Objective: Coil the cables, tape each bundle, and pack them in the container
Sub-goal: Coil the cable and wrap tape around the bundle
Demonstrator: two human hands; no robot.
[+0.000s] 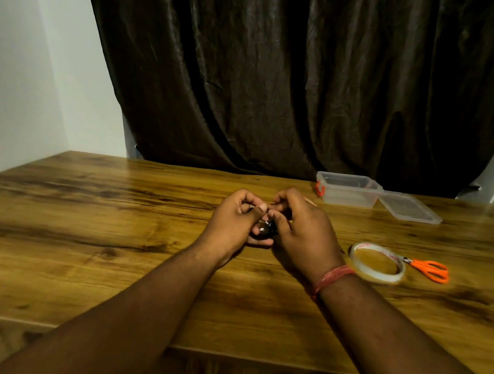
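Two bare forearms reach from the near edge over a wooden bench, and the hands meet at its middle. Left hand and right hand both have their fingers curled around a small dark cable bundle, held just above the bench between them; only a dark patch with a shiny metal tip shows through the gap, so its exact shape cannot be told. The right wrist wears a red thread band. Just right of the right wrist, a roll of clear tape lies flat on the bench, and orange-handled scissors lie touching or just beside its right side, blades pointing toward the roll. At the far right of the bench stands a clear plastic container with an orange clasp on its left end, open at the top; its clear lid lies flat against its right side. A dark curtain hangs behind the bench, with pale walls on either side.
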